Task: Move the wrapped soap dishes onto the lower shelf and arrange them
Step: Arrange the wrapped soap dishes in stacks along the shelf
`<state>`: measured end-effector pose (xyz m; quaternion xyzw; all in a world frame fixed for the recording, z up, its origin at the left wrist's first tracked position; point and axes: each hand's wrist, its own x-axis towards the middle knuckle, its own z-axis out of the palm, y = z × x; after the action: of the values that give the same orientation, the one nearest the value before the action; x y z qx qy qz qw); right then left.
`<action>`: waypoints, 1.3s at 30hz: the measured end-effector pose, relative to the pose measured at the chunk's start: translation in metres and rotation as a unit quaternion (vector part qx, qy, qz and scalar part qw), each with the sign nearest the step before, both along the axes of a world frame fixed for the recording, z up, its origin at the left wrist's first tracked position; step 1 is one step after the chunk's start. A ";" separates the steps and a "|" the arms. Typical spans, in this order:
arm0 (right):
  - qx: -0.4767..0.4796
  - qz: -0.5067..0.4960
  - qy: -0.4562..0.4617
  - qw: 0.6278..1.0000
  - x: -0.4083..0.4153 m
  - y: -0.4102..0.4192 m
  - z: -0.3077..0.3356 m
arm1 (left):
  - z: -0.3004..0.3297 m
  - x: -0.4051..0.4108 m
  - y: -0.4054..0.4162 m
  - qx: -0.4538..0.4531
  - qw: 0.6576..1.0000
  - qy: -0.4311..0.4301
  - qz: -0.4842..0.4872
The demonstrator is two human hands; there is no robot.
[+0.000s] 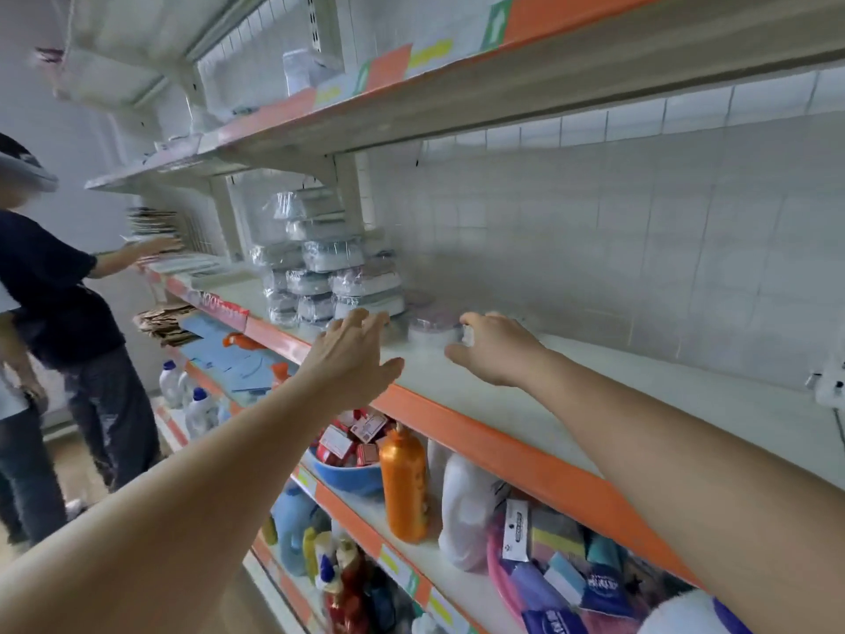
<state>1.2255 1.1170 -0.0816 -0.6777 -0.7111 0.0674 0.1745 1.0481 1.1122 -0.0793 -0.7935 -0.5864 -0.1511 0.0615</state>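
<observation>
Several wrapped soap dishes (327, 263) stand stacked in clear plastic at the left of a white shelf (571, 404) with an orange front edge. One more wrapped dish (432, 329) lies flat on the shelf just right of the stack. My left hand (352, 354) hovers over the shelf edge with fingers spread, fingertips close to the base of the stack, holding nothing. My right hand (496, 347) reaches in beside the single dish, fingers curled at its right side; the blur hides whether they grip it.
Another person (55, 313) stands at the left, reaching onto the same shelf row. The shelf below holds an orange bottle (404, 487), a white bottle (466, 510), a blue bowl (350, 473) and sponges. An upper shelf (457, 98) overhangs the stack.
</observation>
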 end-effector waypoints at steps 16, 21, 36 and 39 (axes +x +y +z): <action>0.009 -0.071 0.005 0.997 -0.043 0.201 0.001 | 0.039 -0.059 0.229 0.084 0.996 0.023 0.006; 0.032 -0.109 0.011 0.993 -0.071 0.215 0.015 | 0.047 -0.081 0.266 0.131 0.989 -0.002 -0.067; 0.104 -0.087 0.012 0.991 -0.194 0.287 0.066 | 0.103 -0.154 0.351 0.137 0.980 -0.123 -0.079; 0.112 -0.083 0.010 0.990 -0.194 0.293 0.059 | 0.105 -0.148 0.362 0.104 0.979 -0.155 -0.080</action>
<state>1.0315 1.4102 -0.0224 -0.7100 -0.6536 -0.0200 0.2614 0.8999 1.4741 0.0256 -0.7940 -0.5048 -0.3363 0.0398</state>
